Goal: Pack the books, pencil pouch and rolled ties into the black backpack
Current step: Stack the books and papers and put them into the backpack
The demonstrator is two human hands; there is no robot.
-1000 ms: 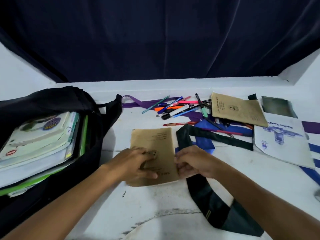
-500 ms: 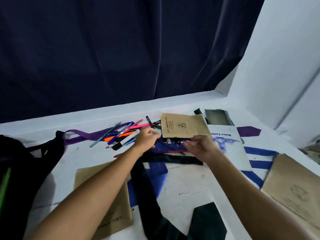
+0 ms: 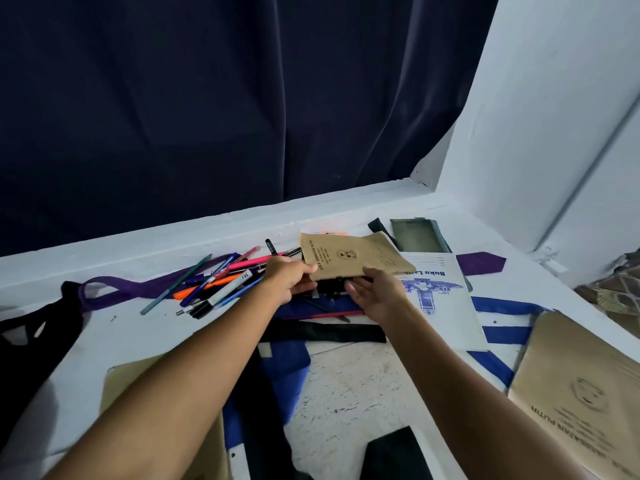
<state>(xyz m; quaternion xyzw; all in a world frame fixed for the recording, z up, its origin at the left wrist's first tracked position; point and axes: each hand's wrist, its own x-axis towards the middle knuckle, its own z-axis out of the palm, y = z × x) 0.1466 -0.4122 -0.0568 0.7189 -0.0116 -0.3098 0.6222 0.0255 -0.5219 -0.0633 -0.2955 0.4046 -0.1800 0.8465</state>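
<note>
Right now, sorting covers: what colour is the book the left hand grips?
Brown, clearest in the head view.

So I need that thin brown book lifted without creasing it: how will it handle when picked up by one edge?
The brown book looks thin and soft-covered, so it will probably sag or bend if held by one edge alone. It seems light, so the left hand at its near corner could likely lift it. Supporting it with the right hand would likely keep it flatter.
</note>
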